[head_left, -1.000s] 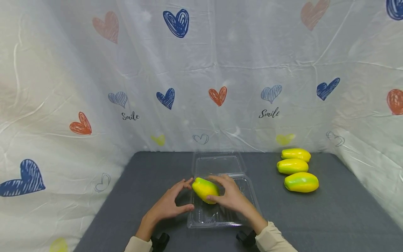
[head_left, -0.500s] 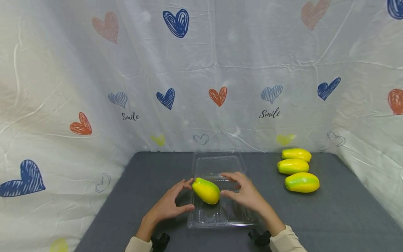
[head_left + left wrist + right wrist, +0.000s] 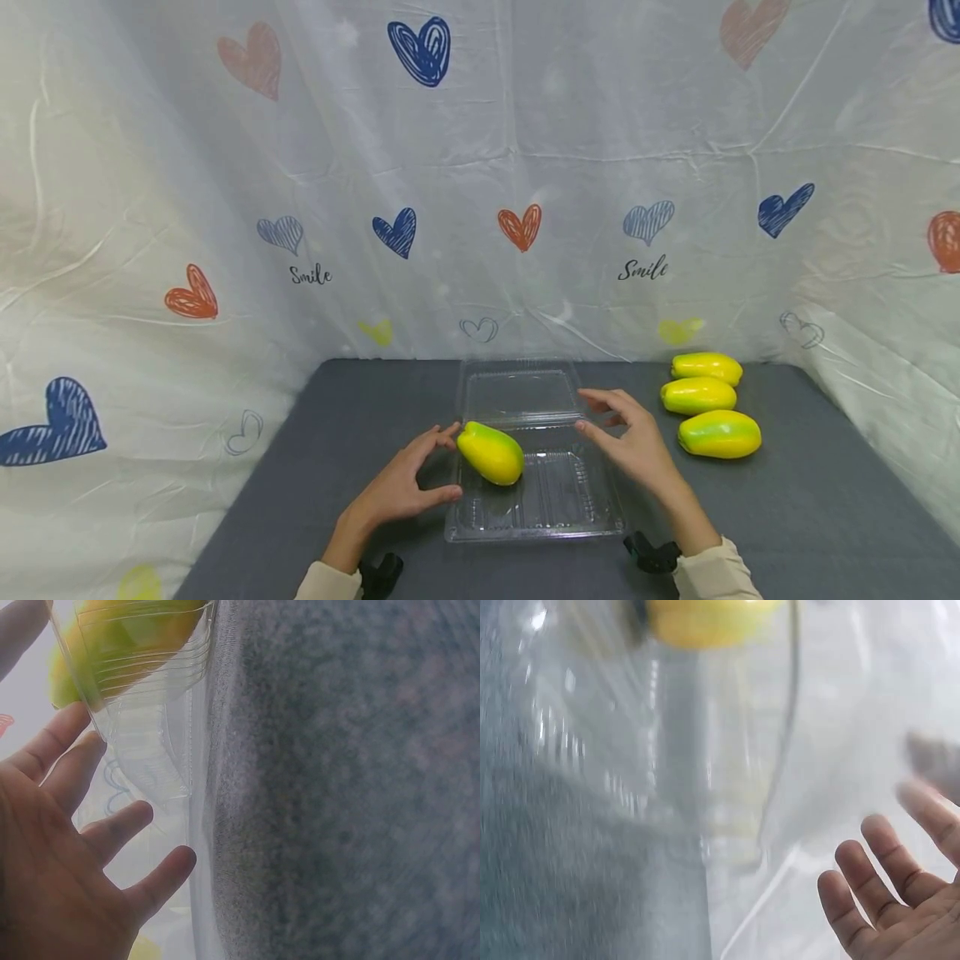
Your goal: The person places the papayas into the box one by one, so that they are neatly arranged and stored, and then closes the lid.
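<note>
A yellow-green papaya (image 3: 491, 454) lies tilted in the left part of a clear plastic clamshell container (image 3: 555, 500), whose lid (image 3: 519, 393) is folded back behind it. My left hand (image 3: 401, 483) is at the container's left side, fingers spread and fingertips right at the rim near the papaya's narrow end. In the left wrist view the papaya (image 3: 139, 645) shows through the ribbed clear wall. My right hand (image 3: 633, 437) hovers above the container's right edge, fingers apart and holding nothing; the right wrist view shows its spread fingers (image 3: 885, 862).
Three more papayas lie in a column at the table's right: a near one (image 3: 720, 434), a middle one (image 3: 697, 396) and a far one (image 3: 707, 368). A dark grey cloth (image 3: 360, 400) covers the table. Behind hangs a white curtain (image 3: 450, 167) printed with hearts.
My right hand has let go of the papaya and moved right and away, toward the container's right edge. The papaya stays in the container, and my left hand has stayed put.
</note>
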{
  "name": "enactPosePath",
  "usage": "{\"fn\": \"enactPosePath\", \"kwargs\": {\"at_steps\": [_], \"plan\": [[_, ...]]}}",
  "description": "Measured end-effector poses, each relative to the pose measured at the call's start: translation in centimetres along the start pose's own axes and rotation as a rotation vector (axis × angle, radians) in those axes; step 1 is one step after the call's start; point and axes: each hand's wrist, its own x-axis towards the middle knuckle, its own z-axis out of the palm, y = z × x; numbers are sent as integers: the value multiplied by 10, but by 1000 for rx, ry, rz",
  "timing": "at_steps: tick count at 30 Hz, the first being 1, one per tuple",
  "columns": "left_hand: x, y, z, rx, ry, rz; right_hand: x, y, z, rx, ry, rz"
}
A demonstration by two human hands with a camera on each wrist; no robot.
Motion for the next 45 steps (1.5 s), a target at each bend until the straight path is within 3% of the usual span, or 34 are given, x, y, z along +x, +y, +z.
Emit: {"fn": "enactPosePath", "kwargs": {"at_steps": [11, 22, 29, 39, 45], "plan": [[1, 0, -2, 17, -9, -6, -3, 14, -40, -111, 50, 46], [1, 1, -3, 13, -7, -18, -8, 29, -83, -176, 104, 164], [0, 3, -2, 9, -4, -23, -14, 42, -103, -225, 167, 177], [-1, 4, -1, -4, -6, -4, -26, 67, -123, -359, 106, 246], [-1, 3, -1, 0, -3, -4, -29, 74, -131, -328, 30, 337]]}}
